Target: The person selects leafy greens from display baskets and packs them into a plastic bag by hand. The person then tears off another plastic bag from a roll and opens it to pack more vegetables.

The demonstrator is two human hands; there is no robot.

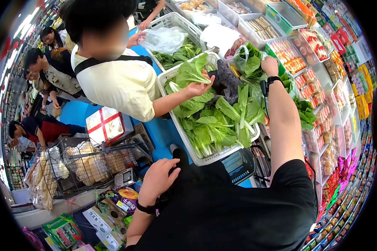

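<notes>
My right hand [269, 66] reaches over the far right corner of a white crate [181, 136]. Its fingers are closed at the edge of a clear plastic bag of leafy greens [252, 62]; the fingertips are hidden. More bagged greens [304, 113] lie beneath my right forearm. Loose leafy greens [211, 131] fill the crate, along with a dark crumpled sheet [229, 81]. Down by my leg, my left hand [160, 178] holds nothing, its fingers loosely bent and apart.
Across the crate, a person in a pale shirt [113, 85] holds a leafy green [192, 71] and a plastic bag [163, 39]. Packaged food trays [287, 54] line the right. Wire baskets [86, 161] stand left, near a taped foam box [106, 124].
</notes>
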